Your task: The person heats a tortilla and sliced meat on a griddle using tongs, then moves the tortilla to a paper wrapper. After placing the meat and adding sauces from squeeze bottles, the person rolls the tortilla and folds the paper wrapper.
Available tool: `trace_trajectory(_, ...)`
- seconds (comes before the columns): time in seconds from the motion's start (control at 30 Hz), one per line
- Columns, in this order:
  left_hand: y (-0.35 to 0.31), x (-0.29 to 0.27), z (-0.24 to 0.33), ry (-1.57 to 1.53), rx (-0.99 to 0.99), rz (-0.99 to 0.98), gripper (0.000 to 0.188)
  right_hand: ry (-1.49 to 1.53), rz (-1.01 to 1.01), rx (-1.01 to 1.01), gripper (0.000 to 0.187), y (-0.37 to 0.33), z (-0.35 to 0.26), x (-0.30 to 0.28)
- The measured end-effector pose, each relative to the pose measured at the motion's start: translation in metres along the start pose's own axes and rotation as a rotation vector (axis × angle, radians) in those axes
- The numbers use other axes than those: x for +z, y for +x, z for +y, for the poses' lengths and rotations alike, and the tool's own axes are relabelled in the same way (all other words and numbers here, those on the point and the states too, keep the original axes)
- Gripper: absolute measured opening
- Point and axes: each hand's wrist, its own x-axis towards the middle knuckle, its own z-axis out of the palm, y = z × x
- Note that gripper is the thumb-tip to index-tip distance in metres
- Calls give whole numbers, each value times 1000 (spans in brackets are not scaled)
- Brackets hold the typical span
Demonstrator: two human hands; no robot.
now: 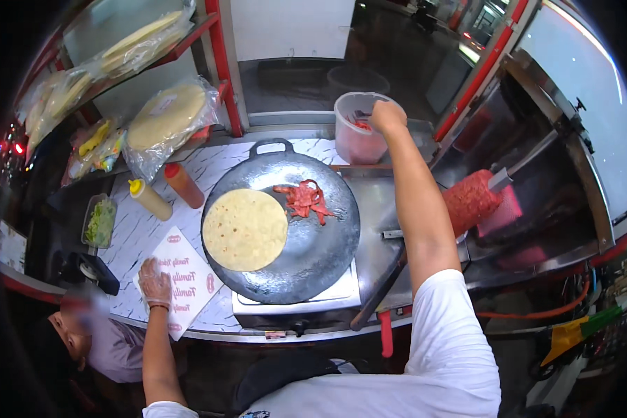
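Observation:
My left hand (155, 282), in a clear plastic glove, lies flat on a white printed paper sheet (188, 279) at the counter's front left. Its fingers are apart. At the far right, my right hand (387, 115) is closed over a translucent plastic tub (361, 144) of red meat strips (361, 125). It grips a metal utensil (360, 114) that dips into the tub; its kind is mostly hidden. Between my arms, a round black griddle (292, 272) carries a flatbread (246, 230) on its left and a small heap of red meat strips (306, 200) beside it.
Left of the griddle stand a red squeeze bottle (184, 187) and a yellow-capped one (150, 200). A lettuce container (99, 221) and bagged flatbreads (167, 117) are farther left. A meat spit (470, 202) stands right. A person (122, 348) is at lower left.

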Motion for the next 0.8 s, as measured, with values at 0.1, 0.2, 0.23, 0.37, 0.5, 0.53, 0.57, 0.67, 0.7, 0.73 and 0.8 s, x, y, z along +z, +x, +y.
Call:
trace_trajectory(0.1,0,-2,2,-27,-4,-4,55,-12,24,-7,28,7,5,17)
trace_trajectory(0.2,-5,-5,-3,-19,-29,-13,57,24,172,-52,25,-1,2,5)
trace_trajectory(0.23,-6,-7,-2,-15,-40,-12,57,23,169,-62,25,-10,-2,-8)
trace_trajectory(0.37,-5,-2,-5,-19,-28,-9,57,9,258,-27,25,-34,1,-47)
trace_trajectory(0.5,-6,1,-13,-20,-1,-4,57,76,416,-2,26,-90,2,-96)
trace_trajectory(0.53,-4,0,-11,-43,10,18,56,107,447,-23,26,-109,4,-106)
trace_trajectory(0.57,-3,1,-8,-70,24,37,55,133,479,-40,26,-128,8,-115)
trace_trajectory(0.67,-4,0,-9,-53,1,30,54,461,379,-152,28,-184,6,-122)
trace_trajectory(0.7,-4,-2,-8,-58,4,19,54,453,372,-146,28,-199,1,-117)
trace_trajectory(0.73,-3,-3,-4,-74,-4,16,53,461,320,-172,28,-215,0,-109)
trace_trajectory(0.8,-5,0,-8,-97,7,25,53,464,233,-187,28,-246,-9,-86)
